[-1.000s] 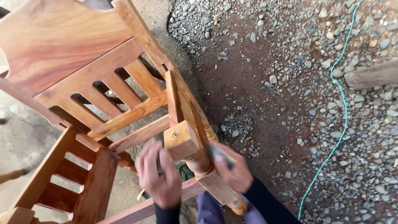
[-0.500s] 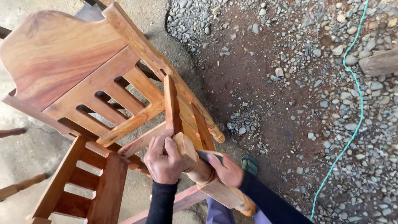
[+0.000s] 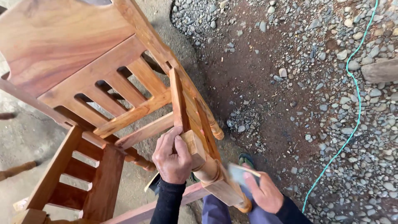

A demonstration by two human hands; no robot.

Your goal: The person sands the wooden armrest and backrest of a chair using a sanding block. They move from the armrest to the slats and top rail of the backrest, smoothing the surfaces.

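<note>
Gripping the wooden chair leg point(image 3: 207, 174), left hand point(image 3: 172, 159) curled closed, right hand point(image 3: 265, 193) pinching sandpaper point(image 3: 238, 173) beside it

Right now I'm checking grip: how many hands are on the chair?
2. The left hand clasps the square end of the chair leg; the right hand presses a blurred sanding pad against its side.

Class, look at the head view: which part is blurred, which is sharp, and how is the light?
Head view: the small pad in the right hand is smeared by motion; the left hand on the wooden chair and the gravel are sharp; light is soft and even, no glare.
</note>
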